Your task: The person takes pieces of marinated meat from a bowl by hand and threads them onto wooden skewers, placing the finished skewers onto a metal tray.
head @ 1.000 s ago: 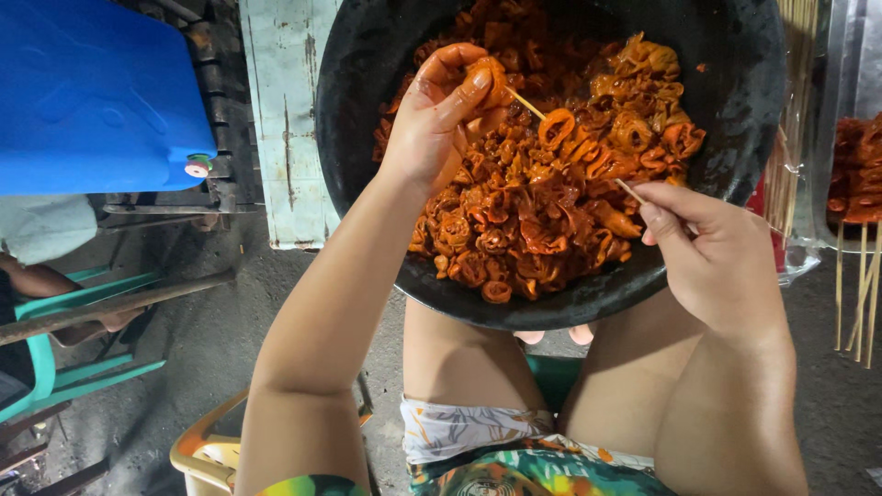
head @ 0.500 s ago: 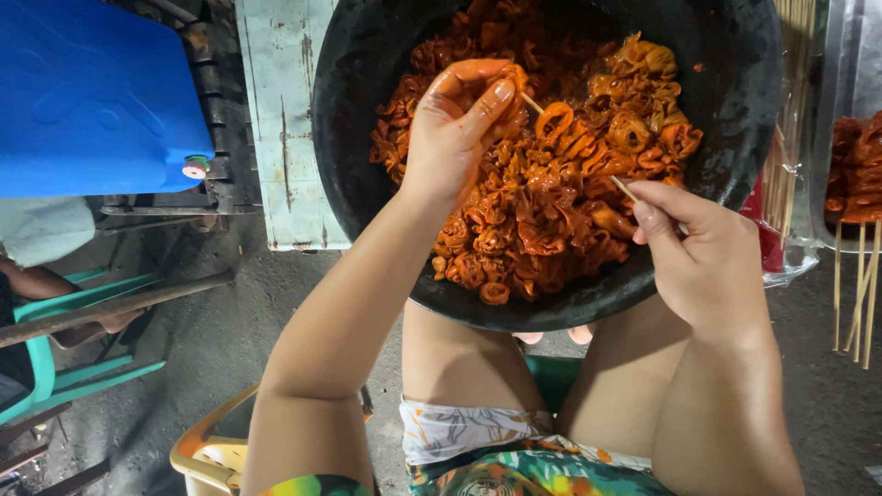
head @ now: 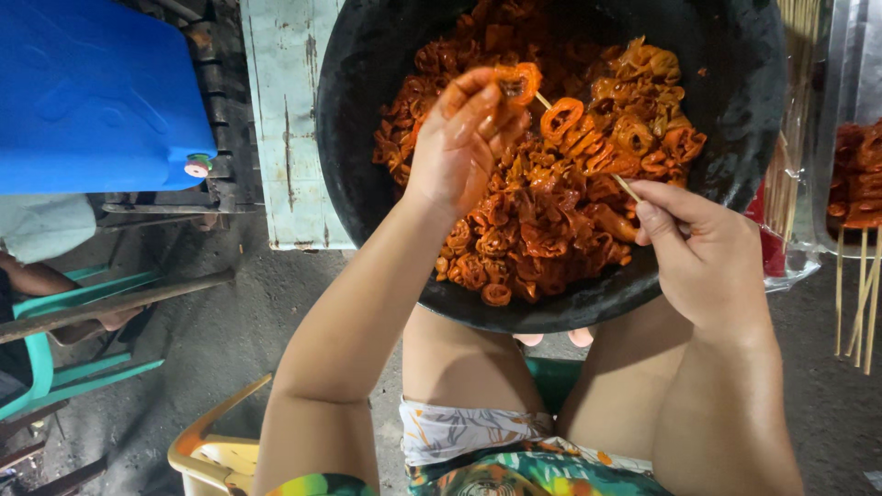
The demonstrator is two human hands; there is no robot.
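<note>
A big black bowl (head: 386, 55) rests on my knees, heaped with orange-red marinated meat pieces (head: 542, 230). My right hand (head: 707, 262) pinches the lower end of a thin bamboo skewer (head: 627, 187) that slants up over the bowl and carries several pieces. My left hand (head: 459, 142) grips one orange meat piece (head: 516, 83) at the skewer's pointed tip, fingers closed around it.
A blue plastic container (head: 92, 92) sits at upper left beside a pale green wooden board (head: 289, 119). At right lie a bundle of bare sticks (head: 790, 165) and a tray (head: 831, 101) of finished skewers (head: 859, 174). A green chair (head: 55, 367) and yellow basket (head: 216, 450) stand below left.
My left hand took a meat piece from the heap and brought it up to the skewer tip. More pieces now sit on the skewer. The right hand stayed in place.
</note>
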